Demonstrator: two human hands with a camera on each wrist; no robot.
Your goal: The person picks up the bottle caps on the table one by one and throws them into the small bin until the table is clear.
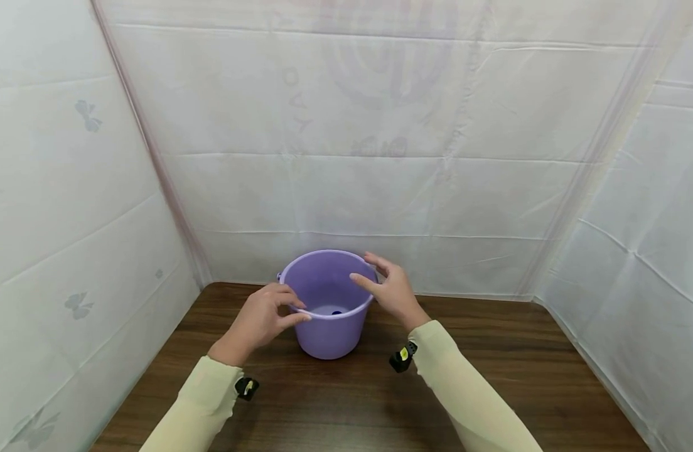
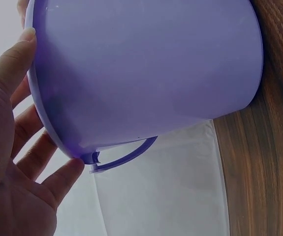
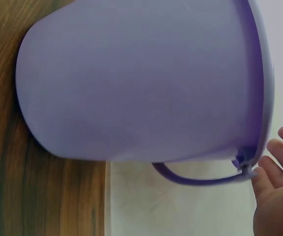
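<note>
A light purple bucket stands upright on the wooden table, its mouth facing up. My left hand grips the near left part of its rim, the thumb outside and fingertips reaching over the edge. In the left wrist view the little finger lies beside the handle's hinge. At the right side of the rim, my right hand has its fingers spread, thumb over the mouth. The bucket's handle hangs down at the back. A small dark blue spot shows on the bucket's floor.
The dark brown wooden table has white sheeting around it: a back sheet, a left sheet with grey bow prints, and a right sheet. Black wrist devices sit at both pale yellow sleeves.
</note>
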